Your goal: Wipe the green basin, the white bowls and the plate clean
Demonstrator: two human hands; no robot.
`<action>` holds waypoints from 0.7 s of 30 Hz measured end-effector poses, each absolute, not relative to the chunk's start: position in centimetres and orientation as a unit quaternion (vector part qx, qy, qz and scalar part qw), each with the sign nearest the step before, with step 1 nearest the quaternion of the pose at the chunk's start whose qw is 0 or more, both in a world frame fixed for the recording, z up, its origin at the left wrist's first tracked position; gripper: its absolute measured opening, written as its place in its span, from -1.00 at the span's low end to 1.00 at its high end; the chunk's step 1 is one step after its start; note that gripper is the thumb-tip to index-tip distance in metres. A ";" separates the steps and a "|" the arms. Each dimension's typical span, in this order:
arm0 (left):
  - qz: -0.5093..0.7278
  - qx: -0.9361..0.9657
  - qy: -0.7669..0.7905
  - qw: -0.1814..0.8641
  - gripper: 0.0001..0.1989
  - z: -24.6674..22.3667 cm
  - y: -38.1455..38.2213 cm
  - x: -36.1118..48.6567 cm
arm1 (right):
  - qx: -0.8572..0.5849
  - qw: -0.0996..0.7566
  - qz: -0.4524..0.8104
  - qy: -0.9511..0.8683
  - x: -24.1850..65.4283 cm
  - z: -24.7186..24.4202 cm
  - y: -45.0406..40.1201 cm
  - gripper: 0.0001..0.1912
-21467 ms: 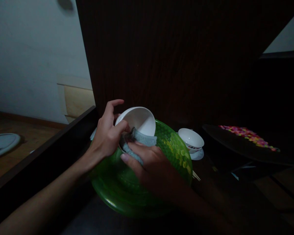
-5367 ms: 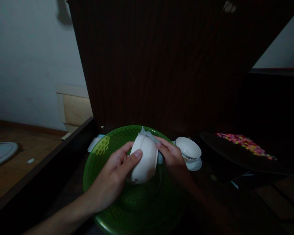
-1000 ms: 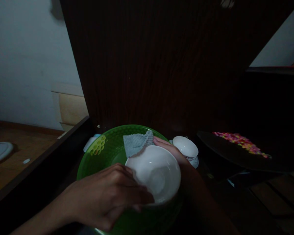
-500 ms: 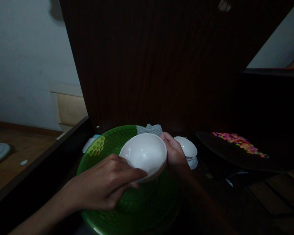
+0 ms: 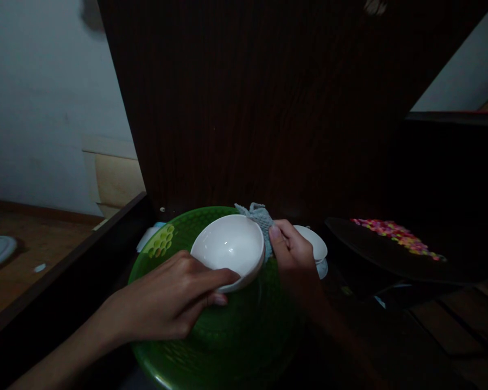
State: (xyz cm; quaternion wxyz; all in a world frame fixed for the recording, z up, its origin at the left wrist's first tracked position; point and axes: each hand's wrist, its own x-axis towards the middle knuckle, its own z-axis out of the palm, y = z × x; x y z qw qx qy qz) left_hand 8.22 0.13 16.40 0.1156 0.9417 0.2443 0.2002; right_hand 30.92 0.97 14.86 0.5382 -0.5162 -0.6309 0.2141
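Holding a glossy white round bowl [image 5: 228, 244] rn, opening tipped up and toward the camera, over a big round green basin [image 5: 228, 338], prob plastic. The left hand [image 5: 174, 297] has the near rim clamped, one finger inside and another digit outside. The right hand [image 5: 291, 248] is pinching a crumpled grey-blue textured cloth [image 5: 262, 221] at the bowl's right rim; looks like it's touching, tho idk how much is tucked behind.

Progress-wise it's mid-wipe imo: bowl's up in the air, not set down, cloth right on it. Inside is plain white w/ a few glints, no obvious gunk, but it's dim so can't call it done. Outside's mostly hidden, so no clue what's left there.

Just past the right hand there's another white bowl [image 5: 315, 244] above a pale dish [image 5: 322, 269], both partly hidden; nobody's handling those, can't tell if they're finished. Behind everything, a tall dark brown wood panel [image 5: 248, 108].
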 end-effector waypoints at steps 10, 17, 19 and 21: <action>0.180 0.935 0.285 0.109 -0.72 16.0 0.6 8.4 | -0.499 0.470 0.071 -0.725 30.7 16.2 -1.0 -0.70; 0.189 0.929 0.297 0.112 -0.80 16.2 -0.3 8.9 | -0.473 0.449 0.089 -0.753 29.8 15.5 -1.8 -0.63; 0.191 0.926 0.301 0.124 -0.82 16.2 -0.2 9.1 | -0.460 0.449 0.093 -0.760 29.6 15.4 -1.9 -0.64; 0.191 0.921 0.312 0.136 -0.84 16.1 0.1 9.2 | -0.458 0.447 0.099 -0.762 29.5 15.4 -1.9 -0.66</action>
